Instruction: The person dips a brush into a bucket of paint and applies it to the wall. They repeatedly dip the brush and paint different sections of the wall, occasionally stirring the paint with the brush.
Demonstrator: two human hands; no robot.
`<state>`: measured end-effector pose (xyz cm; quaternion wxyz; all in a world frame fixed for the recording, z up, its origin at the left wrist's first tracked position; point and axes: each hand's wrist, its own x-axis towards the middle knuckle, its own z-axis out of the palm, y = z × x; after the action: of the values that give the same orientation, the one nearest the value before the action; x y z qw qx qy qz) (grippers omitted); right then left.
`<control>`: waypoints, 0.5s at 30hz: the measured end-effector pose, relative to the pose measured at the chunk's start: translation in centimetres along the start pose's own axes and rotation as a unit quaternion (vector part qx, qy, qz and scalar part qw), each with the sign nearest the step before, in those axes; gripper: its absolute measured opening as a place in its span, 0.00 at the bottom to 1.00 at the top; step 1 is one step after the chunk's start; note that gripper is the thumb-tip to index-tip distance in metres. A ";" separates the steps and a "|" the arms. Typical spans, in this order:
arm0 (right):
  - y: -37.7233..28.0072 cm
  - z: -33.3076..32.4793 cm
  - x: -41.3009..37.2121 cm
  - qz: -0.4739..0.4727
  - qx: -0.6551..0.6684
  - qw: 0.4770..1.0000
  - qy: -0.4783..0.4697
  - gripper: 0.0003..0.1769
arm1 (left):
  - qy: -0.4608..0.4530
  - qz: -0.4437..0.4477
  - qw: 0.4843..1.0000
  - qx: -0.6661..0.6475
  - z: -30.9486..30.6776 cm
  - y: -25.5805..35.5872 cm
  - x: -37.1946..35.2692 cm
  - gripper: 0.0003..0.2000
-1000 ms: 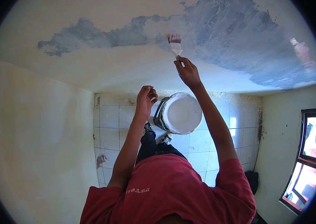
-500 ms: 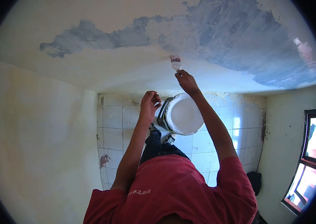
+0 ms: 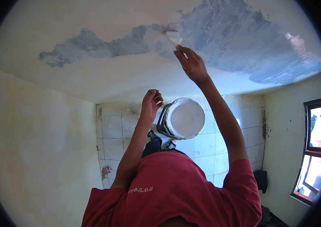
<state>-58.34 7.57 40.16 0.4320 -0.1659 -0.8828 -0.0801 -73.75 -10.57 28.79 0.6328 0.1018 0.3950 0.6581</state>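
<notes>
My right hand (image 3: 192, 65) grips the handle of a paintbrush (image 3: 174, 37), whose blurred bristles are against the wall (image 3: 130, 72) near the left side of the large grey-blue patch (image 3: 228, 41). My left hand (image 3: 152, 104) hangs in the air beside the bucket's left edge, with its fingers curled and bunched; whether anything is between them cannot be made out. Below my hands a white bucket (image 3: 186, 118) with a dark handle stands on the tiles, holding white paint.
White floor tiles (image 3: 112, 126) with stains lie below. My shoes (image 3: 171, 144) are close beside the bucket. On the right side are a dark-framed window (image 3: 317, 153) and a dark object (image 3: 260, 181) on the floor.
My right hand has moved the brush up the wall and slightly left, from below the grey-blue patch to its upper part. My left hand has stayed nearly in place.
</notes>
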 end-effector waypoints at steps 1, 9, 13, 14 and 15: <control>-0.4 -0.8 1.1 -0.016 -0.011 0.999 0.027 0.16 | -0.007 0.005 1.000 -0.003 0.1 0.2 0.1 0.08; -2.2 1.1 0.3 -0.005 -0.005 0.999 0.035 0.14 | -0.015 0.020 1.000 -0.016 -0.2 1.0 0.0 0.08; -1.6 6.2 -3.9 0.010 0.009 1.000 -0.025 0.14 | 0.006 0.005 1.000 -0.021 -0.8 0.8 0.3 0.07; -1.8 7.3 -5.1 0.015 0.025 0.998 -0.049 0.14 | 0.011 -0.001 1.000 -0.023 -1.0 0.6 0.1 0.07; -2.2 8.2 -6.3 0.006 0.017 0.997 -0.073 0.15 | 0.014 -0.005 1.000 -0.022 -1.1 0.4 0.0 0.07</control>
<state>-61.61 6.43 30.16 0.3697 -0.1694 -0.9122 -0.0502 -74.76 -10.91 28.35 0.6324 0.0772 0.3899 0.6649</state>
